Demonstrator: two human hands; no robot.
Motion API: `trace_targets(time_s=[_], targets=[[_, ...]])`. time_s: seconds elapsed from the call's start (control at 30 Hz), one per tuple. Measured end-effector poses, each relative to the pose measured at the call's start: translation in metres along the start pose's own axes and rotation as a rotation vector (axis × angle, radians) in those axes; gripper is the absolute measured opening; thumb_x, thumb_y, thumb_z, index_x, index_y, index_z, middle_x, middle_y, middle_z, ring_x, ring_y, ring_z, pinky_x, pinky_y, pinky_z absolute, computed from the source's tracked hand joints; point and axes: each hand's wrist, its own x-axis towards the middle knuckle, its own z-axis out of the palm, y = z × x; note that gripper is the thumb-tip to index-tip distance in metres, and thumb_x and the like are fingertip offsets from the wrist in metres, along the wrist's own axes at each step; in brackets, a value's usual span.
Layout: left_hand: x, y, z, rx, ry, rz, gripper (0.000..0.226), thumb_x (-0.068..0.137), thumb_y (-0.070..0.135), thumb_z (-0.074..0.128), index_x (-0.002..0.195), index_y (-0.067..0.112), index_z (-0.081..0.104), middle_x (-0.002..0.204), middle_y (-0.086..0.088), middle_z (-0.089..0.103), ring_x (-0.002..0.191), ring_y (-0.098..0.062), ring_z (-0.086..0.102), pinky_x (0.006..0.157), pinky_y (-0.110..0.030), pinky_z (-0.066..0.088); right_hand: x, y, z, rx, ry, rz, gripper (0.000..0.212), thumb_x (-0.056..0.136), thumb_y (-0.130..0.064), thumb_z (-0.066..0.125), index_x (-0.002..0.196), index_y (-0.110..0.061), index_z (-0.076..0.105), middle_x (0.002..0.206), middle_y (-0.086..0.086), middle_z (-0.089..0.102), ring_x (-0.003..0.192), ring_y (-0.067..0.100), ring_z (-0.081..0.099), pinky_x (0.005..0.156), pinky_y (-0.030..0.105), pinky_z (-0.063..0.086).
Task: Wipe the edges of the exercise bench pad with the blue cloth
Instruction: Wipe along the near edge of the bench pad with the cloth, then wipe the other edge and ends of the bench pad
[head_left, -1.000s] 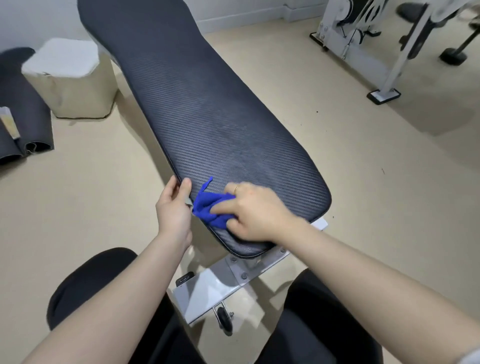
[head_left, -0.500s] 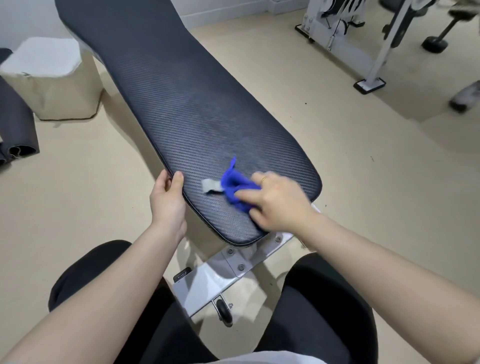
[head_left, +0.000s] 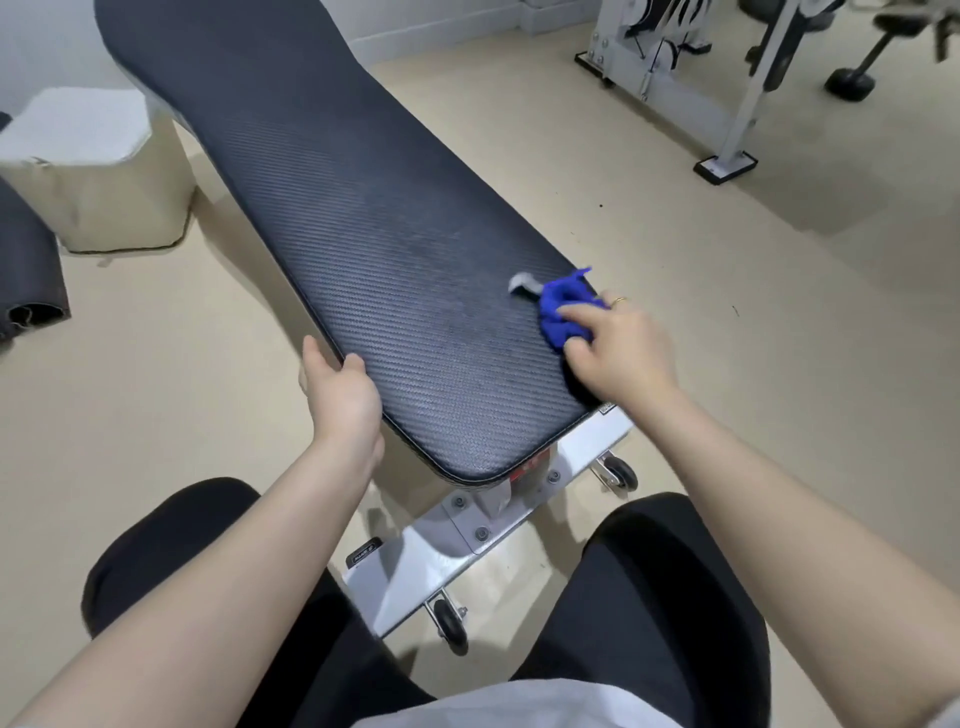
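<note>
Right hand (head_left: 621, 345), fingers pinching cloth (head_left: 563, 312), now at pad's (head_left: 363, 218) right edge; left hand (head_left: 340, 395) still clamps left edge.

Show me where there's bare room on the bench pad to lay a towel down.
The bench pad is bare from the left hand at its left edge up to the far end. The near right corner is crowded: the right hand presses the blue cloth there.
</note>
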Motion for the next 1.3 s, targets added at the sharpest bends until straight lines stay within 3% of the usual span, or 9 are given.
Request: trace_targets(time_s=[0.17,0.43,0.57,0.7,0.83,0.93,1.03,1.17,1.3], targets=[[-0.003,-0.005,0.011,0.125,0.019,0.174,0.057,0.095,-0.003,0.023,0.15,0.013,0.02,0.158,-0.002,0.013,0.144,-0.01,0.02,0.117,-0.019,0.012,0.031,0.013,0.0,0.034,0.086,0.363,0.035,0.083,-0.02,0.044,0.112,-0.024,0.064,0.11,0.018,0.058,0.102,0.038,0.054,0.08,0.036,0.044],[-0.002,0.015,0.002,0.156,-0.067,-0.152,0.072,0.084,0.014,0.033,0.15,0.015,0.005,0.157,-0.004,0.02,0.143,-0.021,0.027,0.12,-0.04,0.02,0.004,-0.031,-0.02,0.235,0.022,0.273,0.034,0.086,-0.018,0.049,0.119,-0.021,0.059,0.115,0.013,0.059,0.102,0.034,0.055,0.082,0.038,0.042],[-0.024,0.043,-0.007,0.288,-0.111,-0.489,0.051,0.094,0.011,0.035,0.143,0.006,0.023,0.146,-0.008,0.039,0.128,-0.023,0.04,0.106,-0.034,0.031,-0.017,-0.017,-0.049,0.51,0.018,0.731,0.016,0.081,-0.025,0.064,0.093,-0.014,0.061,0.091,0.003,0.064,0.086,0.025,0.056,0.078,0.034,0.044],[-0.045,0.057,-0.013,0.368,-0.196,-0.739,0.018,0.09,0.011,0.035,0.105,0.014,0.044,0.091,-0.003,0.046,0.071,-0.017,0.041,0.07,-0.031,0.037,-0.051,-0.027,-0.047,0.78,0.015,1.305,0.015,0.087,-0.016,0.053,0.101,-0.011,0.05,0.091,0.004,0.053,0.085,0.021,0.049,0.077,0.032,0.042],[-0.064,0.063,-0.005,0.37,-0.257,-0.797,0.035,0.097,0.015,0.035,0.13,0.022,0.042,0.103,0.003,0.048,0.081,-0.018,0.048,0.068,-0.026,0.04,-0.071,-0.047,-0.024,1.043,-0.079,1.75,0.031,0.089,-0.006,0.042,0.063,-0.017,0.054,0.042,-0.003,0.052,0.055,0.01,0.044,0.041,0.021,0.034],[-0.066,0.06,0.003,0.313,-0.201,-0.798,0.037,0.097,0.008,0.035,0.13,0.023,0.041,0.108,0.0,0.057,0.085,-0.019,0.054,0.07,-0.026,0.048,-0.074,-0.07,-0.014,1.094,-0.209,1.779,0.015,0.096,-0.009,0.04,0.088,-0.012,0.052,0.077,0.008,0.054,0.069,0.023,0.053,0.058,0.026,0.047],[-0.063,0.041,0.007,0.29,-0.082,-0.726,0.044,0.091,-0.001,0.039,0.119,0.032,0.046,0.116,-0.002,0.063,0.103,-0.026,0.063,0.098,-0.039,0.049,-0.081,-0.087,0.0,1.322,-0.281,1.865,0.015,0.098,-0.015,0.04,0.096,-0.015,0.055,0.136,0.013,0.047,0.104,0.033,0.058,0.094,0.045,0.047],[-0.064,0.036,0.01,0.284,-0.026,-0.739,0.05,0.09,-0.001,0.04,0.116,0.041,0.048,0.109,0.005,0.064,0.109,-0.028,0.063,0.102,-0.04,0.047,-0.061,-0.069,-0.013,1.398,-0.118,2.064,0.022,0.099,-0.017,0.037,0.118,-0.014,0.048,0.124,0.006,0.056,0.122,0.032,0.052,0.101,0.049,0.04],[-0.062,0.048,0.02,0.188,0.079,-0.787,0.054,0.094,-0.008,0.035,0.13,0.031,0.048,0.108,0.002,0.058,0.085,-0.02,0.061,0.047,-0.021,0.054,-0.022,-0.024,-0.033,1.469,0.071,2.011,0.035,0.094,-0.011,0.036,0.128,-0.011,0.047,0.123,0.001,0.059,0.118,0.036,0.049,0.106,0.039,0.032]])
